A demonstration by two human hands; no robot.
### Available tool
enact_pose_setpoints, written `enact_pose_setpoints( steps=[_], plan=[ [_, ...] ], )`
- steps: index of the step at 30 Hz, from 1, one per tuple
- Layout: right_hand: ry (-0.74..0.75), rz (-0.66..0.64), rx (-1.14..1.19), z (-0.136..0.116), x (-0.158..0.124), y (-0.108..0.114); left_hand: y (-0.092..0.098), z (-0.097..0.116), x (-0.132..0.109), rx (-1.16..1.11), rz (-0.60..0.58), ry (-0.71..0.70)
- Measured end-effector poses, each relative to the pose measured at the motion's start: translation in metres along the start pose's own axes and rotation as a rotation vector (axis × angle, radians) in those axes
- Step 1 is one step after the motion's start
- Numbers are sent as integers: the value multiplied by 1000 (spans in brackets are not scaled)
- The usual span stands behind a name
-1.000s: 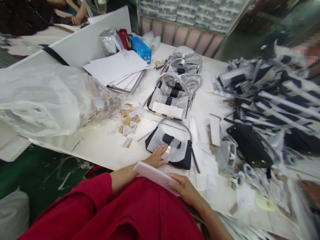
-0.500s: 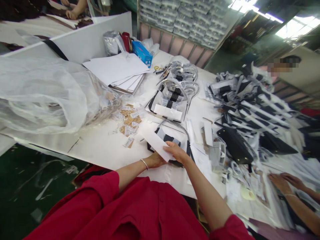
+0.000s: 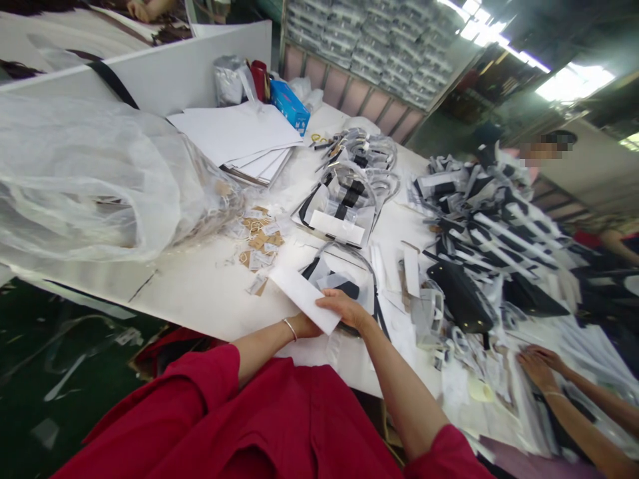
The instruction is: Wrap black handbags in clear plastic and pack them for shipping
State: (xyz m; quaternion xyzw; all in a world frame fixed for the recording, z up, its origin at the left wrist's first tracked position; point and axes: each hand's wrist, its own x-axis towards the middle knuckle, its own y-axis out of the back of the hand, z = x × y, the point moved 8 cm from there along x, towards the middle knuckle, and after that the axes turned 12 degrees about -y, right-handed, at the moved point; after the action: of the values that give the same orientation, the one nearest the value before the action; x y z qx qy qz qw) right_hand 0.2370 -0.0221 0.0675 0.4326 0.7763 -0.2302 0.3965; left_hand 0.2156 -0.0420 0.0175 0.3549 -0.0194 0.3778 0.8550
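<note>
Here, near the front edge of the cluttered white table, the right hand pinches a white strip lying over a black bag, its long axis running near-right to far-left. The left hand seems tucked beneath the strip, its grip hidden. Shelving stands beyond the far edge.

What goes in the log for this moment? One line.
right hand: grips white strip | left hand: beneath white strip, at black bag
</note>
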Motion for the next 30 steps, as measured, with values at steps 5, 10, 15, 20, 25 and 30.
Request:
enact_pose_setpoints(
  steps=[5,10,15,20,25,30],
  plan=[
    [168,459,-472,-16,-11,52,4,8,-12,38,-133,-91],
    [345,771,-850,2,-34,88,7,3,-13,22,-183,-25],
    [617,745,-1215,43,-52,64,13,-1,-17,-126,-139,68],
    [520,956,-1247,55,-57,49,14,-6,-22,-142,-93,113],
    [387,1082,-1205,36,-65,49,13,-7,-18,-85,-91,68],
    [177,1070,-1303,50,-52,47,16,-6,-17,-10,-92,39]
  ],
)
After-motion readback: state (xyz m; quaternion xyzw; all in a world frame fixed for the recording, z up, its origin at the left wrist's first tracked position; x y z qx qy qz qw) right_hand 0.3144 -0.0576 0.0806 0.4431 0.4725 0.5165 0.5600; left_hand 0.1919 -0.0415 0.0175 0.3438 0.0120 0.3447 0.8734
